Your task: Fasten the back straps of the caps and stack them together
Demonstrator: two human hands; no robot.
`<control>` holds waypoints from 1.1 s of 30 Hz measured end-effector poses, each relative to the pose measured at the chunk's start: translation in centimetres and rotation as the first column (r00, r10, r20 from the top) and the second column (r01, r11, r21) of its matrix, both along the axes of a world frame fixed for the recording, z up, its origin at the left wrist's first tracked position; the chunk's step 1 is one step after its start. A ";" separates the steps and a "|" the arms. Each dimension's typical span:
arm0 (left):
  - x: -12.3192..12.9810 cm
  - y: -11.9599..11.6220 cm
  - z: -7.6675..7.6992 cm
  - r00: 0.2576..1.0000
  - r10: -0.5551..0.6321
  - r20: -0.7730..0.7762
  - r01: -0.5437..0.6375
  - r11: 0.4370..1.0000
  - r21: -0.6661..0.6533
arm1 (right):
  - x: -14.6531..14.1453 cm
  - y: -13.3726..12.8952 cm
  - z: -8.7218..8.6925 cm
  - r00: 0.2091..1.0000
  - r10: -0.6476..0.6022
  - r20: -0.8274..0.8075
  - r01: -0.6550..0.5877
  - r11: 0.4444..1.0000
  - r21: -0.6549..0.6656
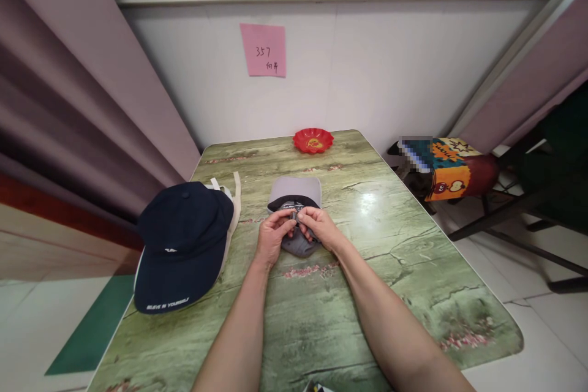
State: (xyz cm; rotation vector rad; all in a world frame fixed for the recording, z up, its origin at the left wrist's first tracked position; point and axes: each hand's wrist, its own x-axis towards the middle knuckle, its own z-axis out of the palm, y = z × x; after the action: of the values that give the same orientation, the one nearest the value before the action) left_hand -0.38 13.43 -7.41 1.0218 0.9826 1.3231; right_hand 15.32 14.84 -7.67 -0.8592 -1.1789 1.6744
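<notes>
A grey baseball cap (294, 190) lies in the middle of the table, its brim toward the wall and its inside partly showing. My left hand (275, 233) and my right hand (319, 226) meet over the cap's back edge. Both pinch the cap's dark strap (294, 216) between thumb and fingers, close together. My fingers hide most of the strap, so I cannot see whether it is fastened. To the left of my left forearm rests a navy cap (184, 239) with white lettering on its brim and loose pale straps at its back.
A red scalloped plate (313, 141) sits near the table's (399, 269) far edge. A pink paper note (263, 50) is stuck on the white wall behind. Purple curtains hang at both sides. A stool with a colourful cover (452, 171) and a dark chair (542, 196) stand at right.
</notes>
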 end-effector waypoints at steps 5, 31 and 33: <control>-0.2 0.0 0.0 1.000 -0.006 -0.010 0.006 1.000 0.001 | -0.1 0.0 -0.1 0.999 -0.046 -0.016 0.046 0.999 0.020; 0.1 -0.2 0.5 0.994 -0.013 -0.110 0.018 0.999 0.044 | -0.1 -0.1 0.1 0.997 -0.064 -0.046 0.066 0.997 0.044; 0.1 -0.2 0.6 0.992 -0.002 -0.126 0.010 0.998 0.062 | 0.0 0.0 0.0 0.996 -0.068 -0.050 0.070 0.997 0.036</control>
State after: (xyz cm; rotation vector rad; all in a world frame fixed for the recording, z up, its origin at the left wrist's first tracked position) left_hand -0.32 13.18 -6.79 1.1665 1.0366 1.3045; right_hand 15.28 14.84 -7.68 -0.8224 -1.1320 1.6038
